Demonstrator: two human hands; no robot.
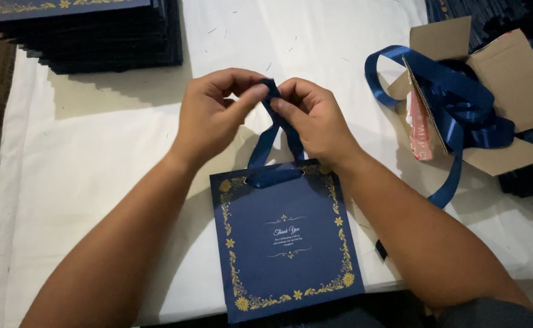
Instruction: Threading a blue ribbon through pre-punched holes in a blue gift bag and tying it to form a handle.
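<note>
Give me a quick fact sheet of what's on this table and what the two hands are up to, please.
Surface: white cloth-covered table
Left hand: pinching the blue ribbon handle
Right hand: pinching the same ribbon from the other side
Gift bag: navy with a gold floral border, lying flat, ribbon threaded at its top edge
Bag stack: flat navy bags, far left
Cardboard box: open, on the right
Loose ribbon: blue, spilling out of the box

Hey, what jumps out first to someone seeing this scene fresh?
Centre frame, the left hand and right hand pinch a blue ribbon above a navy gift bag with gold floral edging. At right, an open cardboard box spills more blue ribbon; a stack of navy bags sits top left.
</note>
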